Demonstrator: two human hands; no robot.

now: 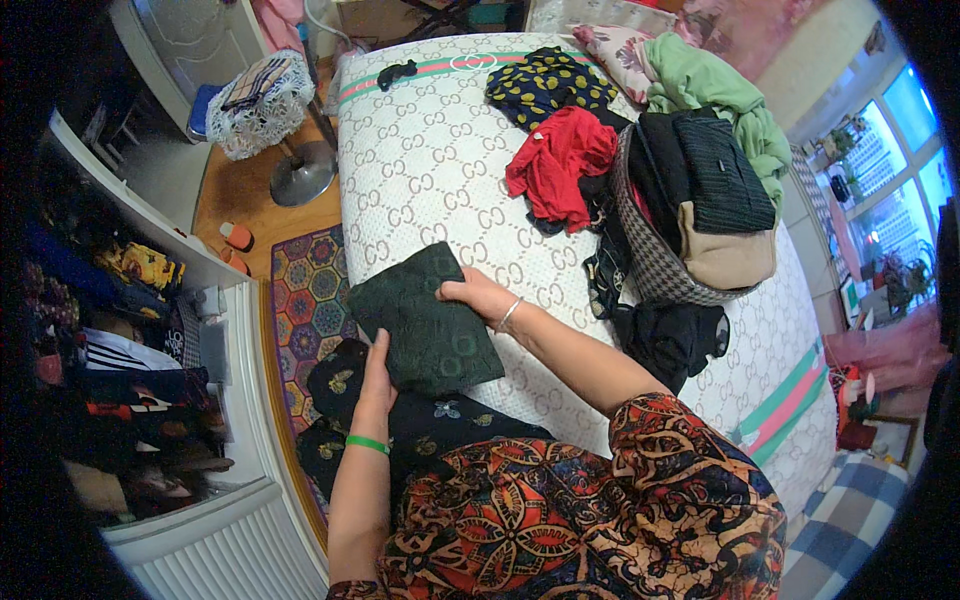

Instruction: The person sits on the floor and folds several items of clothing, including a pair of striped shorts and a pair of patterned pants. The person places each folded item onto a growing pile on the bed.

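Observation:
Between my two hands is a folded dark green patterned garment (431,322), held above the near left edge of the bed. My left hand (379,375) grips its lower left side, thumb on top and fingers hidden beneath. At its upper right edge, my right hand (480,296) pinches it. To the right on the bed, a houndstooth fabric basket (660,255) holds folded clothes, among them a dark ribbed garment (724,176) and a beige one (731,251). Beside the basket lie a crumpled red garment (562,161), a black garment with yellow dots (547,86) and a black garment (667,337).
An open wardrobe (150,360) with clothes stands at the left. Past the patterned rug (300,292) are orange slippers (236,236) and a round stool (259,105) with a lace cover. A green blanket (697,67) and floral pillow (611,56) lie at the bed's far right.

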